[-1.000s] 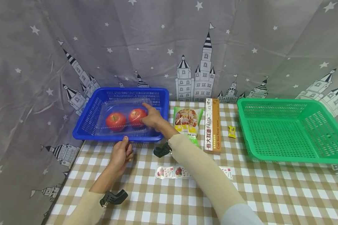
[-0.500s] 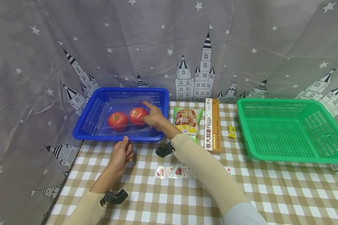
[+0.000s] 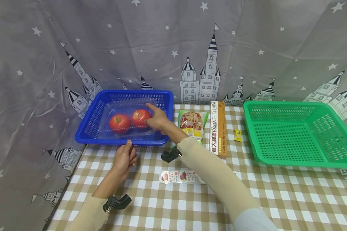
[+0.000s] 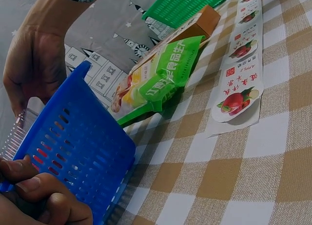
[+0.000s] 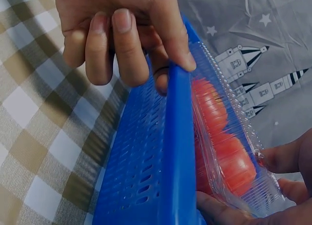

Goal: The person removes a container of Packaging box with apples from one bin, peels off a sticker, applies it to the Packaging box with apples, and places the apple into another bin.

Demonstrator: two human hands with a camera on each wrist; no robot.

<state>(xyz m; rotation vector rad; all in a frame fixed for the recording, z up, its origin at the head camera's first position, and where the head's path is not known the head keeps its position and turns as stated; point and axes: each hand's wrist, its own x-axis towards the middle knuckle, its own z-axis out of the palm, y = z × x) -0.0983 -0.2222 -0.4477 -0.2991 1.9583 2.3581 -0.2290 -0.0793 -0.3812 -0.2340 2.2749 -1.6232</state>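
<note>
left fingers [image 5: 128,51] grip the blue basket [image 3: 104,141] — right fingers [image 5: 283,157] clamp a clear apple box [image 3: 125,108]

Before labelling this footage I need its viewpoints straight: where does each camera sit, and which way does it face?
Head: head-worn, looking forward and down at the blue basket and green basket; left hand and right hand show.
Left wrist: on that wrist, looking past the blue basket along the sticker strip; both hands show at left.
Right wrist: on that wrist, looking at the apples; right hand lower right, left hand at top.
Shared: both wrist views show the blue basket.
</note>
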